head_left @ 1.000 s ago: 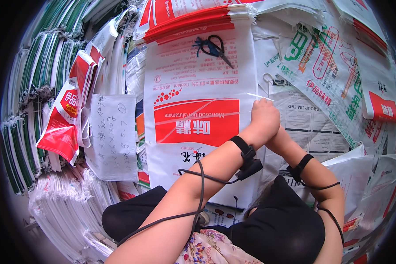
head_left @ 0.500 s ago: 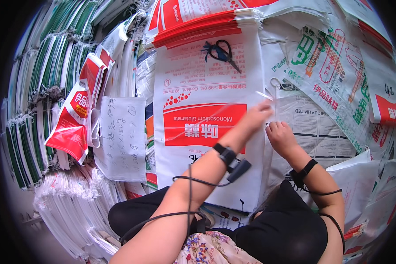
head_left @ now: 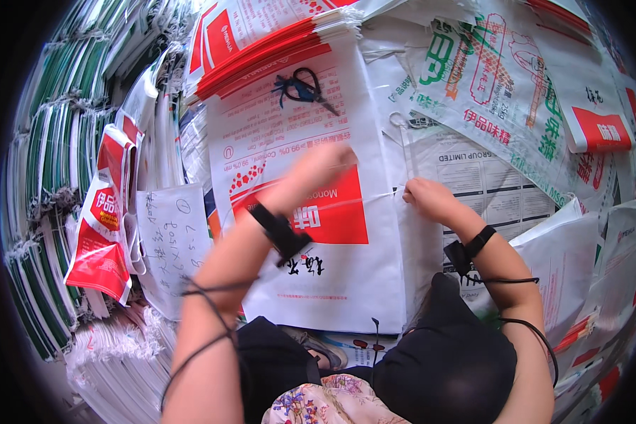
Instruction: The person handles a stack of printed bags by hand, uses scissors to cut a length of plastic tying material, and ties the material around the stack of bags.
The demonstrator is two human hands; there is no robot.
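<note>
A white woven bag (head_left: 360,283) with a red printed panel lies flat in front of me. My left hand (head_left: 334,162) is over its upper right part, smeared by motion, so its fingers cannot be made out. Just beyond the bag's right edge, my right hand (head_left: 429,199) is closed in a pinch. A thin pale string (head_left: 378,196) runs from its fingertips leftward across the red panel. Scissors (head_left: 309,92) with dark handles and a blue tie rest on the bag's far part.
Folded red-and-white bags (head_left: 275,53) are piled at the far end. Tall stacks of bags (head_left: 71,155) line the left, beside a handwritten white sheet (head_left: 171,247). Printed plastic bags (head_left: 487,85) spread out at the right. Dark cables hang from bands on both wrists.
My left hand has moved left, from beside my right hand to over the bag. My right hand stays near the bag's right edge. The whole view has shifted, so things appear further left.
</note>
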